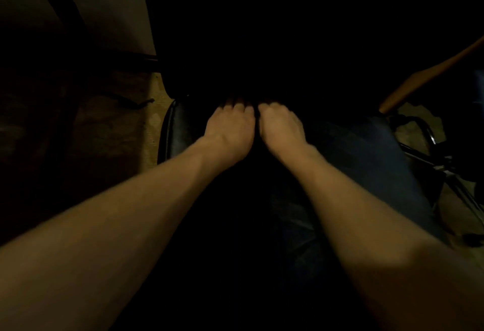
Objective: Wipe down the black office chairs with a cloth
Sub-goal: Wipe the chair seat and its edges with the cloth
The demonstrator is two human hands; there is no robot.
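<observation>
It is very dark here. Two bare arms reach forward and down over a black chair (178, 131). Only the shiny left edge of its seat shows well. The rest melts into the dark.

The left hand (230, 128) and the right hand (281, 127) sit side by side near the back of the seat, almost touching each other. The knuckles of both hands are bent and the fingertips point down into the dark spot. They may be pressing or bunching something there. I cannot tell if either grip is pinching a thing or is just curled. The cloth cannot be seen. It may be under the fingers, but it is too dark to say.

On the right there is a wooden armrest (429, 73) and thin metal legs (445, 165), maybe from another chair. A pale floor (154, 126) shows on the left.

What could go wrong? The dark is the big trouble. The person could miss dirty spots and think the seat is clean. The chair might roll or turn away if the hands push hard, as office chairs often do. The cloth could slip down the gap at the back of the seat and get lost.
</observation>
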